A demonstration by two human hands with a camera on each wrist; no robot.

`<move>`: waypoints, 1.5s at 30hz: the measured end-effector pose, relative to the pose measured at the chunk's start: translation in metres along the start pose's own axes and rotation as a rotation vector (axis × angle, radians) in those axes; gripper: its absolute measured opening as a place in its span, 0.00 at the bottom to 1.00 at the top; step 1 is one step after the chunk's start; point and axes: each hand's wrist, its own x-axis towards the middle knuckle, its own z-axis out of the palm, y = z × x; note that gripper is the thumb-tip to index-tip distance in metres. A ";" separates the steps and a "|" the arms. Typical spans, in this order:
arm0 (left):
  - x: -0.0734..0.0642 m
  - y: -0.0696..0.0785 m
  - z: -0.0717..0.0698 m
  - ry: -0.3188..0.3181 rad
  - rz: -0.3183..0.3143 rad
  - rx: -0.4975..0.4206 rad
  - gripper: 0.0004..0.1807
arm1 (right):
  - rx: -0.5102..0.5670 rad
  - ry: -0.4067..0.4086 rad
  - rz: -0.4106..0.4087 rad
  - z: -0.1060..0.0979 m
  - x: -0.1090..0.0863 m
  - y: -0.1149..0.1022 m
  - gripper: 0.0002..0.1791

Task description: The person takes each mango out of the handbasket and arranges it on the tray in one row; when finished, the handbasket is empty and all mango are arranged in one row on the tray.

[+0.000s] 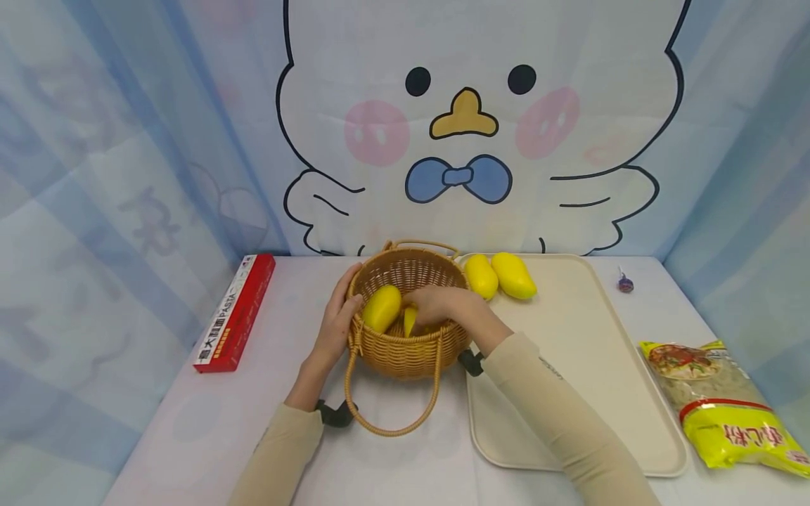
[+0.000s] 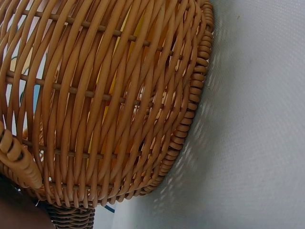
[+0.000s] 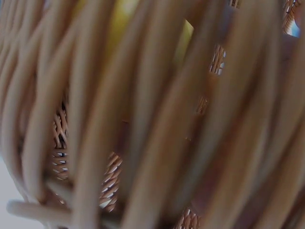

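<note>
A brown wicker basket (image 1: 395,357) stands in the middle of the table; its weave fills both wrist views. My left hand (image 1: 337,320) holds the basket's left side at the rim, though its fingertips are partly hidden. Inside lies a yellow mango (image 1: 382,308). My right hand (image 1: 433,306) reaches down into the basket and grips a second yellow mango (image 1: 410,320), mostly covered by the fingers. Yellow shows dimly through the wicker in both wrist views.
Two mangoes (image 1: 496,276) lie at the back left of a beige tray (image 1: 569,393), right of the basket. A red pasta box (image 1: 235,314) lies on the left. At the right are a noodle bag (image 1: 721,400) and a small wrapped lollipop (image 1: 625,282). A basket handle (image 1: 392,432) hangs toward the front.
</note>
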 end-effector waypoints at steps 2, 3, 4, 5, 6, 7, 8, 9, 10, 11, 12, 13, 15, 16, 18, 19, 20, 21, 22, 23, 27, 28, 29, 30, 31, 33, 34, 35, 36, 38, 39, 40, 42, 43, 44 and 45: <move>-0.003 0.010 0.001 -0.005 -0.008 0.006 0.31 | -0.006 -0.004 -0.014 0.001 0.002 0.001 0.35; -0.004 0.014 0.001 -0.006 -0.012 0.013 0.31 | -0.013 -0.004 -0.023 0.001 0.002 0.002 0.35; -0.005 0.018 0.001 -0.007 -0.014 0.019 0.31 | -0.017 -0.003 -0.031 0.001 0.003 0.002 0.34; -0.005 0.019 0.001 -0.006 -0.018 0.019 0.31 | -0.022 -0.002 -0.039 0.002 0.003 0.002 0.34; -0.005 0.019 0.001 -0.006 -0.018 0.023 0.31 | -0.024 0.001 -0.050 0.002 0.003 0.002 0.34; -0.005 0.019 0.001 -0.006 -0.018 0.024 0.31 | -0.024 0.003 -0.058 0.002 0.003 0.003 0.34; -0.005 0.019 0.001 -0.005 -0.018 0.025 0.31 | -0.024 0.002 -0.064 0.002 0.003 0.002 0.34; -0.005 0.019 0.001 -0.005 -0.015 0.025 0.31 | -0.027 0.002 -0.071 0.002 0.003 0.002 0.34; -0.005 0.015 0.001 -0.004 -0.014 0.022 0.31 | -0.027 0.003 -0.077 0.002 0.003 0.002 0.34; -0.004 0.011 0.001 -0.003 -0.013 0.017 0.31 | -0.026 0.003 -0.083 0.001 0.003 0.002 0.34; -0.002 0.005 0.001 -0.001 -0.011 0.014 0.31 | -0.022 0.003 -0.088 0.001 0.003 0.002 0.34; -0.001 0.000 0.000 0.002 -0.009 0.010 0.31 | -0.017 0.003 -0.091 0.001 0.003 0.002 0.34; 0.001 -0.010 0.000 0.008 -0.007 0.006 0.31 | -0.009 0.006 -0.100 0.001 0.003 0.003 0.33; 0.002 -0.016 0.000 0.013 -0.007 0.006 0.30 | -0.002 0.006 -0.104 0.001 0.002 0.003 0.32; 0.002 -0.020 0.000 0.020 0.001 0.011 0.30 | 0.009 0.011 -0.112 0.001 0.002 0.003 0.32; 0.002 -0.020 0.001 0.023 0.004 0.013 0.29 | 0.011 0.013 -0.119 0.001 0.002 0.003 0.31; 0.002 -0.021 0.001 0.024 0.006 0.013 0.29 | 0.013 0.017 -0.126 0.001 0.002 0.003 0.31; 0.002 -0.022 0.001 0.026 0.011 0.017 0.29 | 0.015 0.022 -0.132 0.001 0.001 0.002 0.32; 0.002 -0.022 0.001 0.026 0.016 0.017 0.29 | 0.020 0.027 -0.137 0.001 0.001 0.002 0.32; 0.002 -0.022 0.001 0.026 0.019 0.017 0.29 | 0.021 0.034 -0.142 0.001 0.001 0.002 0.32; 0.002 -0.021 0.001 0.028 0.025 0.027 0.29 | 0.023 0.053 -0.159 0.000 0.000 0.002 0.34; 0.002 -0.021 0.001 0.027 0.026 0.028 0.29 | 0.023 0.061 -0.161 0.000 0.000 0.002 0.34; 0.002 -0.021 0.001 0.026 0.027 0.029 0.29 | 0.021 0.068 -0.164 0.000 0.000 0.002 0.34; 0.002 -0.021 0.001 0.025 0.026 0.031 0.29 | 0.023 0.076 -0.169 0.000 0.000 0.002 0.34; 0.003 -0.021 0.000 0.022 0.026 0.032 0.29 | 0.026 0.085 -0.173 0.000 0.000 0.003 0.35; 0.003 -0.021 0.000 0.016 0.022 0.032 0.29 | 0.030 0.112 -0.184 0.000 0.000 0.004 0.35; 0.003 -0.021 0.000 0.012 0.020 0.031 0.29 | 0.031 0.126 -0.192 0.000 0.000 0.004 0.35; 0.004 -0.020 0.000 0.008 0.018 0.030 0.29 | 0.035 0.139 -0.199 0.000 0.000 0.004 0.35; 0.004 -0.019 0.000 0.004 0.015 0.028 0.30 | 0.033 0.155 -0.208 0.000 0.000 0.005 0.35; 0.003 -0.012 0.000 -0.008 0.010 0.026 0.30 | 0.025 0.193 -0.233 0.000 0.000 0.005 0.35; 0.002 -0.007 0.000 -0.012 0.008 0.025 0.31 | 0.022 0.214 -0.244 -0.001 -0.001 0.005 0.36; 0.001 -0.002 0.000 -0.015 0.005 0.026 0.31 | 0.023 0.236 -0.256 -0.001 -0.001 0.005 0.36; -0.002 0.008 0.000 -0.019 0.001 0.031 0.31 | 0.034 0.279 -0.270 -0.001 -0.002 0.006 0.36; -0.003 0.013 0.000 -0.019 0.000 0.034 0.31 | 0.041 0.299 -0.277 -0.001 -0.003 0.006 0.36; -0.004 0.017 0.001 -0.019 -0.001 0.037 0.31 | 0.055 0.317 -0.282 -0.001 -0.003 0.006 0.36; -0.004 0.017 0.001 -0.018 -0.002 0.038 0.31 | 0.071 0.332 -0.284 -0.001 -0.004 0.006 0.36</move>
